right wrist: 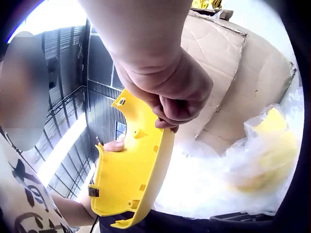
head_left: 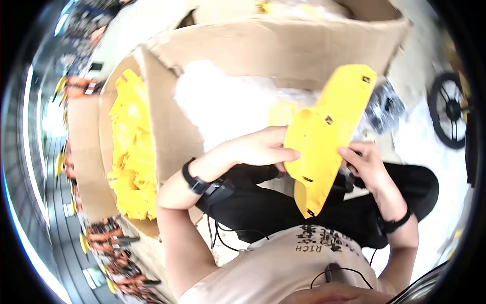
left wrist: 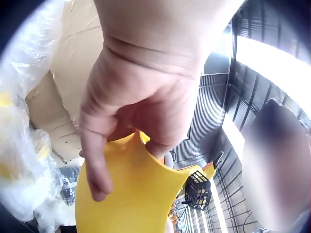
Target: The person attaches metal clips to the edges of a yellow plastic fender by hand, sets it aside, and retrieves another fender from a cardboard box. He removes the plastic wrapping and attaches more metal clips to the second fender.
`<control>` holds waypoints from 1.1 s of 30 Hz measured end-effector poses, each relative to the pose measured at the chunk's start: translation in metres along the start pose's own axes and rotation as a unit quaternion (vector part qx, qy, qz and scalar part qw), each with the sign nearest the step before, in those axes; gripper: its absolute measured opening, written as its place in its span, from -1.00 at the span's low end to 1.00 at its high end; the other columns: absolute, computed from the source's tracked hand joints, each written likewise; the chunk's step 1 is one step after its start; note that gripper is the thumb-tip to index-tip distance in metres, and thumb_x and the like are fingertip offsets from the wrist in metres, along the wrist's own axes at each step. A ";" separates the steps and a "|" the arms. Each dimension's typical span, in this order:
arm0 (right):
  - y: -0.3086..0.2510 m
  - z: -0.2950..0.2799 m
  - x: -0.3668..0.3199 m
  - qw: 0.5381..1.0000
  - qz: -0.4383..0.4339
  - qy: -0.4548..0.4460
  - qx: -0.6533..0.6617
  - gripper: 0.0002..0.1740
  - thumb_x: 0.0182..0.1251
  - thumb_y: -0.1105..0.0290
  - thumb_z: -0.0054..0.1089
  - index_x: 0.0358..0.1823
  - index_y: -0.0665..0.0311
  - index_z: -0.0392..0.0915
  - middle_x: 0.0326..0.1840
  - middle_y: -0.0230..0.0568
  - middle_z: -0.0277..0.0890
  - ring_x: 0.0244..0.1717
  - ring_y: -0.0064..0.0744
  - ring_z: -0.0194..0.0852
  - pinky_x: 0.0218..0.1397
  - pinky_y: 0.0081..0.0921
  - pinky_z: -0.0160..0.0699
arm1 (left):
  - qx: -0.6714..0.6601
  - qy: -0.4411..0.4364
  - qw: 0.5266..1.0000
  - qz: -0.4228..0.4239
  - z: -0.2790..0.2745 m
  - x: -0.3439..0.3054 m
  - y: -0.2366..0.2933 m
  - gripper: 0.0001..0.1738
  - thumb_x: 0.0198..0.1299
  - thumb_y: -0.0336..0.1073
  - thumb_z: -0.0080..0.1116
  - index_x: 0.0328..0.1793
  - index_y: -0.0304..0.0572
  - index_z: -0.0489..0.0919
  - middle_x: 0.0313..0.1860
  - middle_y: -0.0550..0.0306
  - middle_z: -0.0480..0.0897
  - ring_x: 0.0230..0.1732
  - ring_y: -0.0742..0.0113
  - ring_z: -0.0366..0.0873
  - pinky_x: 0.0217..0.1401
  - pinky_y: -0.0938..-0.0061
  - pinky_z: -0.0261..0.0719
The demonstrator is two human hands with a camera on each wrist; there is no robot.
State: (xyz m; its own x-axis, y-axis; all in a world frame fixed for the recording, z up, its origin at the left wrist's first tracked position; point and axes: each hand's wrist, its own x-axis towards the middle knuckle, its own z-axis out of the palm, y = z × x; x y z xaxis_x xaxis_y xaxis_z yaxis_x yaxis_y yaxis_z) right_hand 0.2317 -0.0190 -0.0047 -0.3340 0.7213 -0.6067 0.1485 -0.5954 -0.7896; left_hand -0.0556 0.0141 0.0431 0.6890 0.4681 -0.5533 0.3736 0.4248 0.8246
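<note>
A curved yellow plastic panel (head_left: 319, 137), with several small dark clips along its edges, is held up over the person's lap. The left hand (head_left: 268, 149) grips its left edge; in the left wrist view the thumb and fingers (left wrist: 99, 182) straddle a notched part of the rim. On the opposite edge, the right hand (head_left: 365, 164) pinches the panel between thumb and curled fingers. Small posts and tabs show on the panel's inner face (right wrist: 133, 167) in the right wrist view. Something dark shows behind the right fingers in the head view.
A cardboard box (head_left: 154, 111) at the left holds several yellow plastic parts (head_left: 132, 147). Behind stands a larger cardboard box (head_left: 283, 48). Clear plastic wrapping (head_left: 228, 101) lies ahead of the hands, with a bagged dark item (head_left: 386, 107) and a black spoked wheel (head_left: 452, 109) at the right.
</note>
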 end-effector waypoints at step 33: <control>0.014 0.001 0.044 0.999 -0.018 -0.021 0.029 -0.71 0.52 0.29 0.14 0.02 0.40 0.55 -0.50 -0.45 0.41 -0.65 -0.76 0.18 -0.70 -0.81 0.01 | -0.359 0.720 0.374 0.461 -0.252 -0.412 -0.162 -0.21 0.50 0.01 -0.05 0.67 -0.04 -0.11 0.62 -0.19 0.03 0.39 -0.14 0.41 0.38 0.02 0.47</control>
State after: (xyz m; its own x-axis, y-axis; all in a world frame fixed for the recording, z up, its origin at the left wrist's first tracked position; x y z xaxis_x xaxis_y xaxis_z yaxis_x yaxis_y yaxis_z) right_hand 0.2176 0.0044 -0.0424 -0.3765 0.7278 -0.5732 0.0826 -0.5899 -0.8033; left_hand -0.5566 -0.0519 0.1078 -0.9235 0.3835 0.0117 -0.2291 -0.5757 0.7849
